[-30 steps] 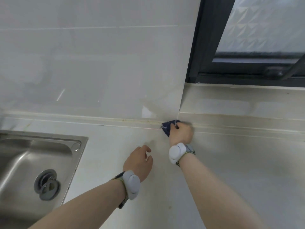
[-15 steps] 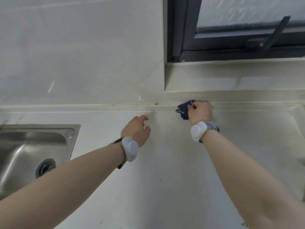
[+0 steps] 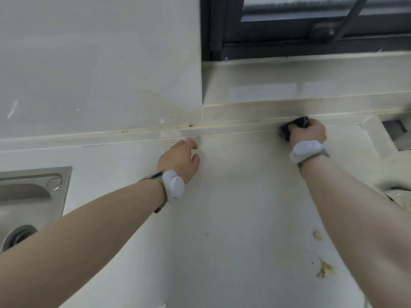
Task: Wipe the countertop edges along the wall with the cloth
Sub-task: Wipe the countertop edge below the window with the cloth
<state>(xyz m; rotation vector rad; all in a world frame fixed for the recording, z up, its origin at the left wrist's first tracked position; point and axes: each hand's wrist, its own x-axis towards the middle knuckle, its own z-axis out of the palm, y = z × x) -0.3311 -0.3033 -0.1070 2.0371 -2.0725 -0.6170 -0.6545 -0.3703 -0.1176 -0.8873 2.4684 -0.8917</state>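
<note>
Dark blue cloth (image 3: 293, 127) sits bunched against the raised strip where the countertop (image 3: 233, 218) meets the wall (image 3: 100, 63), below the black window frame (image 3: 266, 45). The right hand (image 3: 308, 133) grips it, fingers curled round the wad. The left hand (image 3: 179, 160) rests on the countertop near the strip, holding nothing, fingers loosely bent. White wrist devices sit on both arms. A steel sink (image 3: 29, 196) lies far left; brown stains (image 3: 323, 268) mark the counter at lower right.
</note>
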